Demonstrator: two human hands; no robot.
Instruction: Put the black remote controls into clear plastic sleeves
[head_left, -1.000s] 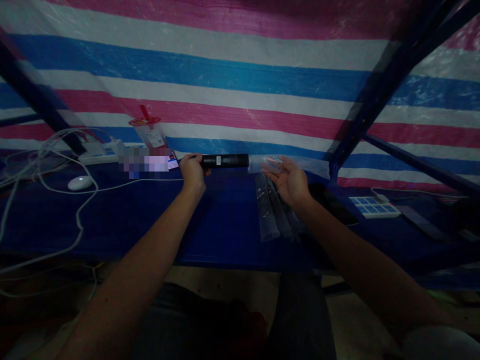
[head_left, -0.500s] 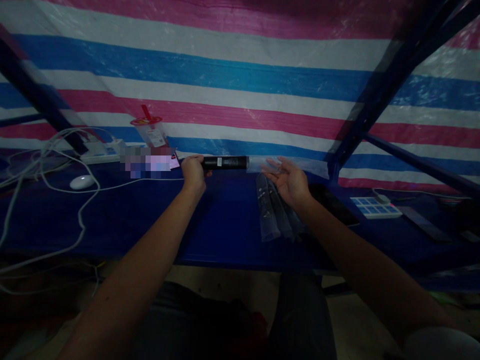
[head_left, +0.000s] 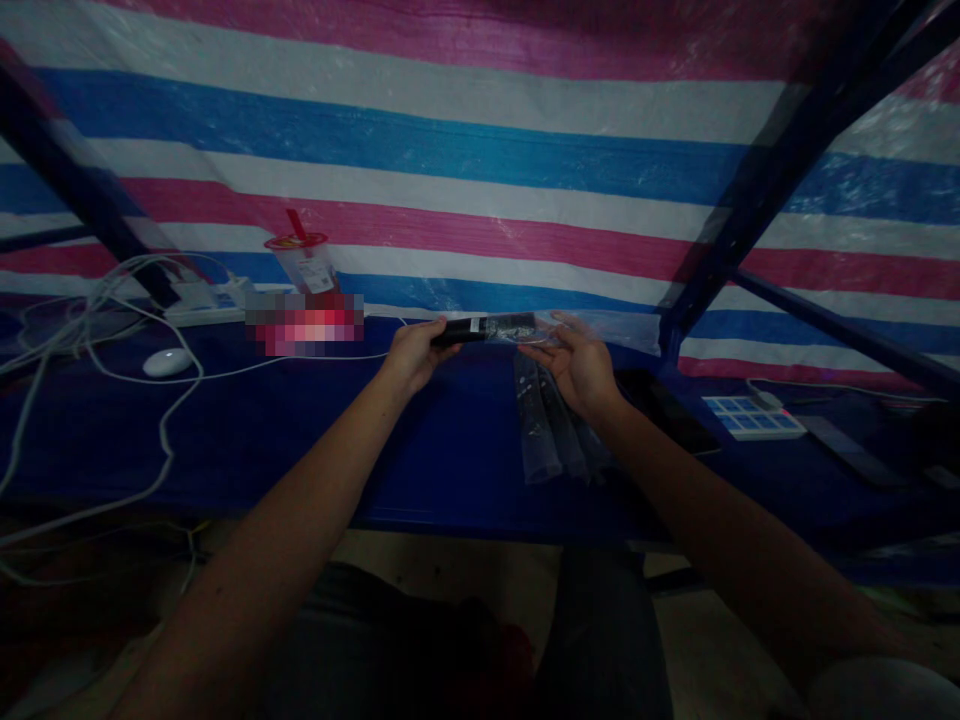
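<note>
My left hand [head_left: 411, 358] is closed around the near-left end of a black cylinder [head_left: 460, 331] with a small white label. The cylinder's right half sits inside a long clear plastic sleeve [head_left: 630, 328], which stretches out to the right. My right hand [head_left: 589, 372] grips this sleeve just past the cylinder's covered end, thumb above and fingers beneath. Below the right hand, several dark items in clear plastic sleeves [head_left: 537, 430] lie side by side on the blue table [head_left: 442, 450].
A drink cup [head_left: 315, 272] with a red lid and straw stands at the back left. White cables [head_left: 161, 420], a power strip [head_left: 202, 312] and a white mouse [head_left: 167, 362] are on the left. On the right are a dark flat device [head_left: 679, 415] and a white multi-socket block [head_left: 754, 417].
My left hand has moved right, sliding the black cylinder deeper into the clear sleeve. My right hand has stayed nearly in place, its fingers closing more on the sleeve.
</note>
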